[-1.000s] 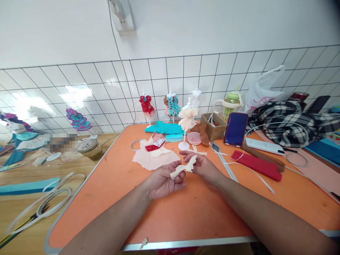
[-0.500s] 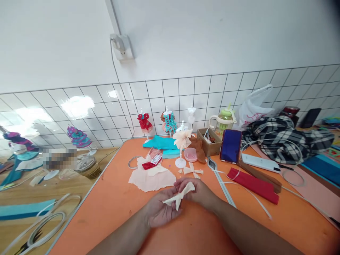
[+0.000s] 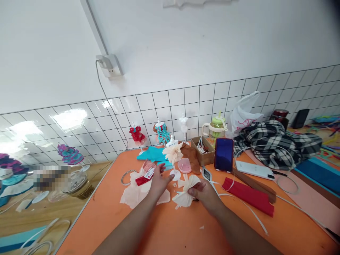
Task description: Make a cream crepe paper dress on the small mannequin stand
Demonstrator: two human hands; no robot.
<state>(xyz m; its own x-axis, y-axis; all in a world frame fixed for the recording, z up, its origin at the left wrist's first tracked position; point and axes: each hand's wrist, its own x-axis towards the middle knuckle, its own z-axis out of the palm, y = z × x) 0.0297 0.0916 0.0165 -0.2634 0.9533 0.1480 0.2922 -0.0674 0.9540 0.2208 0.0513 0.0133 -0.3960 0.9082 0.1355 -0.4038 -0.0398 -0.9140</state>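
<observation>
Cream bow [image 3: 186, 191] is in the right hand [image 3: 204, 194], near the pink dish [image 3: 184, 165].

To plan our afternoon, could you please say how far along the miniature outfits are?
The red outfit and turquoise outfit look finished on their stands. The right hand holds a gathered cream piece; the left hand is open beside the cream-dressed form. The white form behind looks bare, so is perhaps left.

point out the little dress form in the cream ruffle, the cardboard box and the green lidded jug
Dress form [image 3: 173, 153]: head view, on its cream ruffle
Cardboard box [image 3: 208, 159]: head view, on its front wall
Jug [image 3: 218, 121]: head view, on its green lid
</observation>
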